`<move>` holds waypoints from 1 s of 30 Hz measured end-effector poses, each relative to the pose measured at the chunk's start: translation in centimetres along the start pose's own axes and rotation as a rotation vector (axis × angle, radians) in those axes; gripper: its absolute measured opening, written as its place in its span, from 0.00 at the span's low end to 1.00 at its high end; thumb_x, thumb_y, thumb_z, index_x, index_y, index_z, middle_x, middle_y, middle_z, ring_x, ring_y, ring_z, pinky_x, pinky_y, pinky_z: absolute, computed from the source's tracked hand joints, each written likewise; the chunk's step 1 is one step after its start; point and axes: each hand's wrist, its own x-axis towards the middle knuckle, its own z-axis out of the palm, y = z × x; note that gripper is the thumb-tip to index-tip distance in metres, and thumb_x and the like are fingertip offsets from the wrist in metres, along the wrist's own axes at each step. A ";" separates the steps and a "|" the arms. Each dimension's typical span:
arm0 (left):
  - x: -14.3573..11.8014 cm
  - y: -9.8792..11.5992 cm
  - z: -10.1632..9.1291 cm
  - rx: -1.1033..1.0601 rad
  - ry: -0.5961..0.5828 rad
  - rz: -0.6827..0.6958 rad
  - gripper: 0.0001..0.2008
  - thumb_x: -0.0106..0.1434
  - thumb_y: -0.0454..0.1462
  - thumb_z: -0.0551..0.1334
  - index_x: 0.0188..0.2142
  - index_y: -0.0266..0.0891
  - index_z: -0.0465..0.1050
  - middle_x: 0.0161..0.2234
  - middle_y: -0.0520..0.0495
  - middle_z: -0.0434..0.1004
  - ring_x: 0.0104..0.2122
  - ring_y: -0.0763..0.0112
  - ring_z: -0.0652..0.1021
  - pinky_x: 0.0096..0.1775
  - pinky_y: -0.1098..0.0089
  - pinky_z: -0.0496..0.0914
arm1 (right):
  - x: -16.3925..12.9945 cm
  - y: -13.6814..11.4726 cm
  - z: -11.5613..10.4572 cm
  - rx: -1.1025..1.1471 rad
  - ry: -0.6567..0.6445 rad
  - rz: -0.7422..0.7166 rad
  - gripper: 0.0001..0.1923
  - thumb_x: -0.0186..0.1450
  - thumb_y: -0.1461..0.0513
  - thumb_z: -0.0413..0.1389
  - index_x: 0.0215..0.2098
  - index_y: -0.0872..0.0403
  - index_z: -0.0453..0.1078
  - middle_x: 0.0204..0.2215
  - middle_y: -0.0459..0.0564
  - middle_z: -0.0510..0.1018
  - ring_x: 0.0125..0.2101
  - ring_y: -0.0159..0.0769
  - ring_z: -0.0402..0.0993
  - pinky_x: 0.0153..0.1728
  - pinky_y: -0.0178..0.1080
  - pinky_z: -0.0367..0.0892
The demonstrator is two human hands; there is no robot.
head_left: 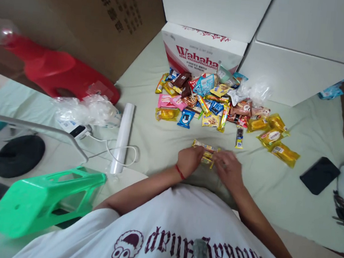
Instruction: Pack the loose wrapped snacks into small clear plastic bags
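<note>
Holding a small bunch of yellow snack packets between them, the left hand and the right hand meet low over the pale green sheet. The left grip is curled shut on the packets' near end, a red string at the wrist; the right grip closes over the other end, its fingers blurred. The packets lie just off the sheet, straight ahead of the person's white shirt.

Just beyond the right hand stands a single narrow packet, and further right lie several yellow-wrapped cakes. Past both hands spreads the heap of mixed snacks, touching the Wahaha carton. Left of the left hand lie a white roll and a white cable, with crumpled plastic beyond. Well to the right rests a black phone. A green stool lies tipped near left.
</note>
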 end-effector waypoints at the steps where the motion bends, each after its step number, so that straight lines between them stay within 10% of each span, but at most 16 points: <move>1: -0.1 -0.2 0.1 0.009 0.042 -0.006 0.13 0.74 0.41 0.55 0.49 0.44 0.78 0.44 0.43 0.82 0.42 0.60 0.80 0.41 0.66 0.68 | -0.2 0.7 -0.2 -0.104 0.130 0.133 0.16 0.74 0.54 0.51 0.53 0.49 0.76 0.46 0.57 0.77 0.49 0.48 0.70 0.54 0.53 0.67; 6: 0.2 -1.4 0.9 0.050 0.363 -0.074 0.29 0.61 0.53 0.69 0.55 0.38 0.73 0.53 0.34 0.73 0.54 0.46 0.72 0.53 0.53 0.67 | -1.6 2.8 -0.2 -0.398 0.121 0.370 0.21 0.67 0.51 0.59 0.52 0.56 0.75 0.56 0.64 0.70 0.56 0.58 0.61 0.55 0.56 0.63; 11: 0.3 -2.3 2.2 -0.073 0.428 0.063 0.16 0.61 0.48 0.70 0.40 0.39 0.73 0.48 0.38 0.73 0.55 0.50 0.71 0.54 0.54 0.66 | -2.5 0.1 0.1 -0.270 0.040 0.473 0.11 0.71 0.56 0.50 0.39 0.52 0.72 0.41 0.56 0.76 0.38 0.44 0.71 0.38 0.42 0.66; 15: -0.4 -1.6 2.9 -0.081 0.367 0.263 0.08 0.67 0.42 0.62 0.35 0.40 0.72 0.38 0.43 0.73 0.39 0.61 0.74 0.39 0.64 0.67 | -0.9 -2.2 1.6 0.154 0.098 0.570 0.13 0.72 0.50 0.48 0.39 0.49 0.68 0.26 0.45 0.75 0.28 0.39 0.71 0.33 0.39 0.66; 21: -0.9 -0.5 2.5 0.120 0.155 0.521 0.07 0.65 0.34 0.58 0.41 0.38 0.74 0.41 0.36 0.76 0.45 0.52 0.73 0.46 0.56 0.66 | 2.0 -1.7 4.8 0.832 0.184 0.536 0.24 0.68 0.44 0.48 0.50 0.52 0.70 0.41 0.51 0.81 0.40 0.42 0.77 0.41 0.42 0.73; 30: -2.0 -2.9 0.0 -0.625 0.157 0.392 0.17 0.54 0.33 0.58 0.44 0.42 0.63 0.45 0.41 0.69 0.45 0.61 0.72 0.47 0.61 0.73 | 0.9 -0.5 3.5 0.735 0.162 0.465 0.24 0.64 0.54 0.60 0.57 0.52 0.70 0.45 0.53 0.82 0.41 0.41 0.79 0.45 0.43 0.75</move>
